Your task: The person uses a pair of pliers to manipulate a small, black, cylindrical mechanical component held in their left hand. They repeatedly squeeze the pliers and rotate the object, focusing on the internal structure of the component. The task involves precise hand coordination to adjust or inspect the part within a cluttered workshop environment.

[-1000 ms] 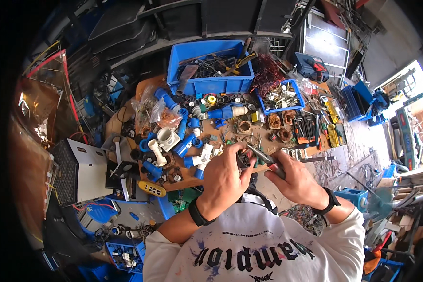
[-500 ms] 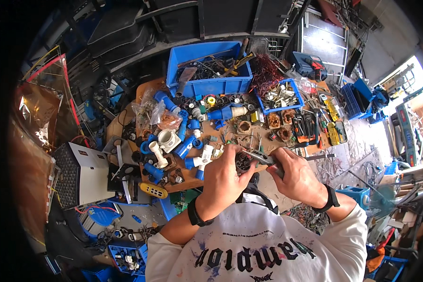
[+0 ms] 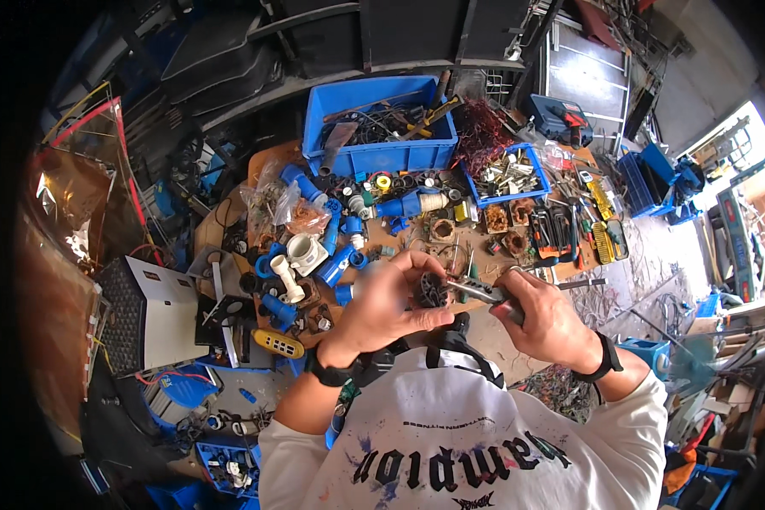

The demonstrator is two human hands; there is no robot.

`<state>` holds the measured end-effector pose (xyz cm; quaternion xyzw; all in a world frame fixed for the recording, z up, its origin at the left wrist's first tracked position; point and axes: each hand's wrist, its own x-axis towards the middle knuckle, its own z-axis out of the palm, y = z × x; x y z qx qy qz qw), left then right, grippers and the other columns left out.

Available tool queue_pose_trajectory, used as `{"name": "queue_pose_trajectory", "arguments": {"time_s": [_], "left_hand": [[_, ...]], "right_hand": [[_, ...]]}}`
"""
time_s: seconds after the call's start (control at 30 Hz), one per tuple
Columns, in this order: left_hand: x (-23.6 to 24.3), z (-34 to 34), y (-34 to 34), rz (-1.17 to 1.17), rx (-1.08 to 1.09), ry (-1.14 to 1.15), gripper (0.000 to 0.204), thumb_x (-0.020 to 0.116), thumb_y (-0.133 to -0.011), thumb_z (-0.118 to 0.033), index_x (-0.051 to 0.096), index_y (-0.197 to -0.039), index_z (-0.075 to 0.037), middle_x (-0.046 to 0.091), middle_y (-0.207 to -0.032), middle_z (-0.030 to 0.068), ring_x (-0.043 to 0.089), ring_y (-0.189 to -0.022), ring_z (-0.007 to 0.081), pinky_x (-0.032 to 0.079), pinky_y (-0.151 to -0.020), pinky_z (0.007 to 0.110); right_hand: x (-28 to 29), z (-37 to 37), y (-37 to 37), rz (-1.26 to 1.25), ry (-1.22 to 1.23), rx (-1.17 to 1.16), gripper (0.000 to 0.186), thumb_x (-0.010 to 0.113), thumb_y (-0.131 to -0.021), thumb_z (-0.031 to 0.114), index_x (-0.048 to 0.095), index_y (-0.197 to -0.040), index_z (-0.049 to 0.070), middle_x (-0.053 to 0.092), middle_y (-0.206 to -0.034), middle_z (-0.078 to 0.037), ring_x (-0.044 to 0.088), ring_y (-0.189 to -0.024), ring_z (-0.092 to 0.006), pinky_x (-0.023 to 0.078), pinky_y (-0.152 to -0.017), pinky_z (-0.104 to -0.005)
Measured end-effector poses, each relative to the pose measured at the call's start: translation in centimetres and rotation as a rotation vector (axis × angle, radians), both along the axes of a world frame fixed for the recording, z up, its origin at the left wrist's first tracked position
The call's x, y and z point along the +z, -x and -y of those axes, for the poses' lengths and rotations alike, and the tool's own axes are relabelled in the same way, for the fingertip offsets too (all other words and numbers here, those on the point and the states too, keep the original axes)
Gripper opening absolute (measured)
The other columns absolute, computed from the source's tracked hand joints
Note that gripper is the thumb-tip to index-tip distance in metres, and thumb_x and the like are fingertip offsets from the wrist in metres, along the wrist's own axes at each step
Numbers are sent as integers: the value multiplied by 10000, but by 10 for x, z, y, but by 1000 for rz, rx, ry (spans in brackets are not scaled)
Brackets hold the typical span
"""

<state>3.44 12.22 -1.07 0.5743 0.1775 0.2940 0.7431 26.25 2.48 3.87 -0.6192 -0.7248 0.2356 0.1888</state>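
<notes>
My right hand [image 3: 540, 314] is closed around metal pliers [image 3: 478, 291] with dark grips, their jaws pointing left. My left hand [image 3: 382, 308] is just left of the jaws, its thumb and forefinger spread apart. Between those fingers shows a round cluster of dark small parts [image 3: 433, 291]; whether the hand touches it I cannot tell. White and blue pipe fittings [image 3: 287, 280] lie left of my hands, partly hidden by the left one.
A large blue crate [image 3: 381, 157] of cables and tools stands at the back of the wooden table. Right of it are a small blue tray [image 3: 508, 177] of metal pieces and a row of hand tools [image 3: 554, 229]. A yellow power strip [image 3: 278, 343] sits at the front left edge.
My left hand has moved left and down, away from the plier jaws, and its fingers have spread. My right hand still grips the pliers, shifted slightly right and lower.
</notes>
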Motion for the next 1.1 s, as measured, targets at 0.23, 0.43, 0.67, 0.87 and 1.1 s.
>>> {"name": "queue_pose_trajectory", "arguments": {"time_s": [0.23, 0.43, 0.67, 0.87, 1.1], "left_hand": [[3, 5, -1, 65, -163, 234, 411, 503, -1008, -436, 557, -1031, -29, 597, -765, 50, 546, -568, 97, 452, -526, 213], [-19, 3, -6, 231, -494, 650, 616, 364, -999, -585, 549, -1108, -8, 599, -808, 73, 572, -575, 114, 433, -508, 198], [-15, 31, -28, 60, 369, -360, 517, 476, -1013, -424, 450, -1285, 14, 607, -991, 122, 651, -793, 195, 515, -663, 294], [-15, 22, -27, 285, -246, 662, 553, 292, -1050, -482, 553, -1105, 2, 593, -833, 74, 539, -572, 140, 452, -549, 269], [4, 43, -75, 204, 328, 174, 437, 642, -954, -305, 493, -1223, 6, 624, -984, 53, 633, -793, 132, 496, -646, 259]], "right_hand": [[6, 3, 0, 63, -37, 23, 283, 665, -788, 66, 554, -1039, 1, 597, -896, -176, 606, -860, -385, 485, -767, -453], [6, 0, 0, 21, -203, 107, 272, 664, -767, -1, 536, -1007, -3, 530, -807, -167, 570, -721, -387, 456, -631, -433], [2, 0, -6, -62, -114, 38, 276, 648, -762, -38, 529, -1009, -13, 540, -826, -179, 564, -742, -399, 449, -636, -437], [-4, -2, -22, 45, -135, 33, 305, 690, -741, 30, 540, -1005, 3, 557, -853, -164, 572, -792, -384, 476, -708, -452], [-6, -6, -64, 11, -198, 33, 282, 689, -740, 25, 534, -974, 8, 548, -846, -160, 568, -787, -380, 467, -685, -453]]}}
